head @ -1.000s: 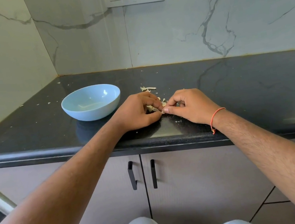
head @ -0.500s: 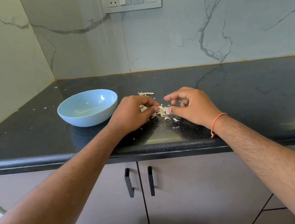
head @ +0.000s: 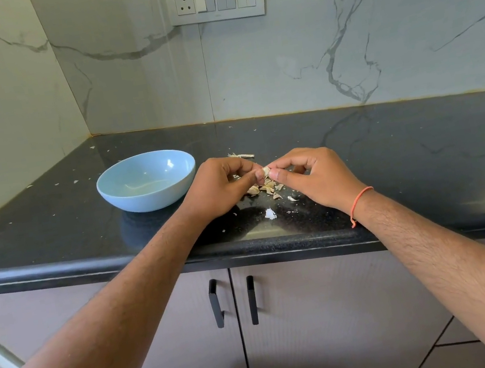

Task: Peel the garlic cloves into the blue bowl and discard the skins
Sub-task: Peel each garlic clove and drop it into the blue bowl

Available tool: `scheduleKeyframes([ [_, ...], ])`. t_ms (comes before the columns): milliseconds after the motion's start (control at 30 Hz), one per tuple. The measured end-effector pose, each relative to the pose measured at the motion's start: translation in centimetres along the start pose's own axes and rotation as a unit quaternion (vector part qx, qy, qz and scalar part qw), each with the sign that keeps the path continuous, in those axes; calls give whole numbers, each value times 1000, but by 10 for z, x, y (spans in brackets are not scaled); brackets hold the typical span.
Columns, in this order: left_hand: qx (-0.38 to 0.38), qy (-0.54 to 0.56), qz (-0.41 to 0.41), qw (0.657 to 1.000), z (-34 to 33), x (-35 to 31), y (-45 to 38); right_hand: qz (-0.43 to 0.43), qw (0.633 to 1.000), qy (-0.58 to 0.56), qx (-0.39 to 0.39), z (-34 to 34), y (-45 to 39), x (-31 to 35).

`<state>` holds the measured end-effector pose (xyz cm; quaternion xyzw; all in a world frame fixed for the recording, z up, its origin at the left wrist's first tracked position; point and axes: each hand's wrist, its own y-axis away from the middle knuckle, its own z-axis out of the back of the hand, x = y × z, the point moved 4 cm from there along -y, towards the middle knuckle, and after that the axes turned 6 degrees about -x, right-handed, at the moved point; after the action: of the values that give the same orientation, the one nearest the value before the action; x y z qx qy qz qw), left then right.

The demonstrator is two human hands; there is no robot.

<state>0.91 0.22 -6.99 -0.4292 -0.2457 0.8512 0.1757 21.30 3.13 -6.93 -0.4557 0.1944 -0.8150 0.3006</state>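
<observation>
We see a dark surface (head: pixel 388 140) across the middle of the frame. Left of centre sits the blue bowl (head: pixel 147 180), holding no clove we can make out. At centre, the left hand (head: pixel 219 187) and right hand (head: pixel 313 176) meet, fingers curled, pinching one garlic clove (head: pixel 266 172) between them, raised just above a heap of skins (head: pixel 264 187). We judge the peeling under way (skins not yet discarded). The clove is too small and covered for us to tell its long axis.
</observation>
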Motion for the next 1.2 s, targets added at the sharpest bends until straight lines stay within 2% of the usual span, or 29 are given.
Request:
scheduleKeyframes([
  [233,-5,-29,-18,999,1,-3,2,-17,999,-40,-23,-7,-4,2],
  [333,-20,-34,-2,999,3,1,1,-7,999,-21,-47,-14,-9,6],
  [567,-40,-12,27,999,4,10,-2,31,999,18,-37,-18,-8,8],
  [833,-17,7,4,1000,4,2,-1,22,997,-56,-39,-16,-10,7],
  [1100,-33,-1,4,999,5,2,1,-113,974,-191,-43,-7,-11,4],
  [1200,-32,-11,5,999,4,5,0,-163,969,-186,-12,4,-15,2],
])
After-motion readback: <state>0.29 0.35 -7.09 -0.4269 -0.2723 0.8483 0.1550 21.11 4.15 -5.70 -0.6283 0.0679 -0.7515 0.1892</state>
